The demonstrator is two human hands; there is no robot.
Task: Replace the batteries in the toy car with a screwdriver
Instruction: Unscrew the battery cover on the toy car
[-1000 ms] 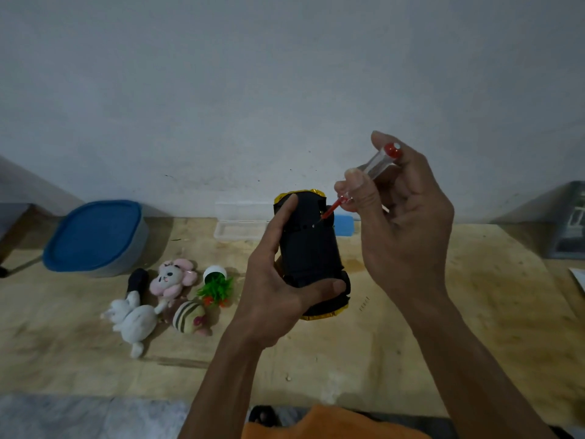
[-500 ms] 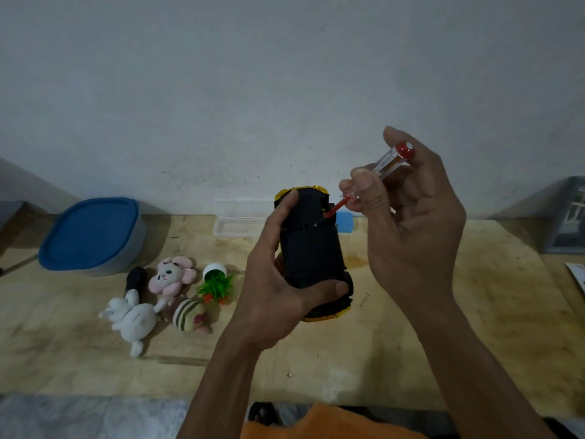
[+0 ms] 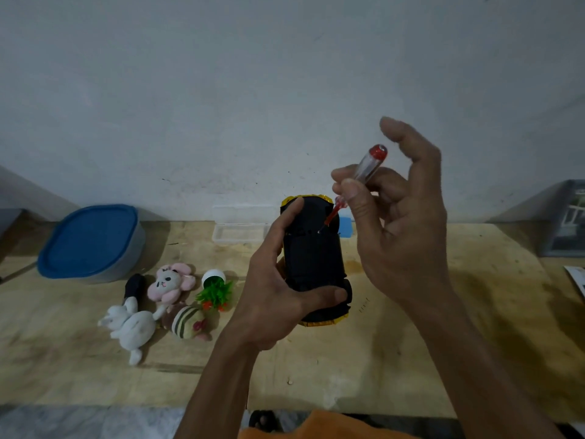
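A yellow toy car (image 3: 311, 258) is held upside down above the wooden table, its black underside facing me. My left hand (image 3: 272, 296) grips it from the left, thumb across the near end and index finger along the far edge. My right hand (image 3: 399, 223) pinches a small screwdriver (image 3: 364, 175) with a clear handle, red cap and red shaft between thumb and fingers. The index finger is lifted off the cap. Its tip rests on the underside near the far right.
On the wooden table (image 3: 411, 359) lie several small plush toys (image 3: 152, 305) and a tipped little plastic plant (image 3: 215, 289). A blue-lidded tub (image 3: 90, 242) stands at the back left, a clear plastic box (image 3: 243, 229) by the wall, a dark object (image 3: 566, 220) at the far right.
My right hand has shifted its hold on the screwdriver: the index finger has lifted off the red cap and the handle stands steeper. The car and my left hand stay put.
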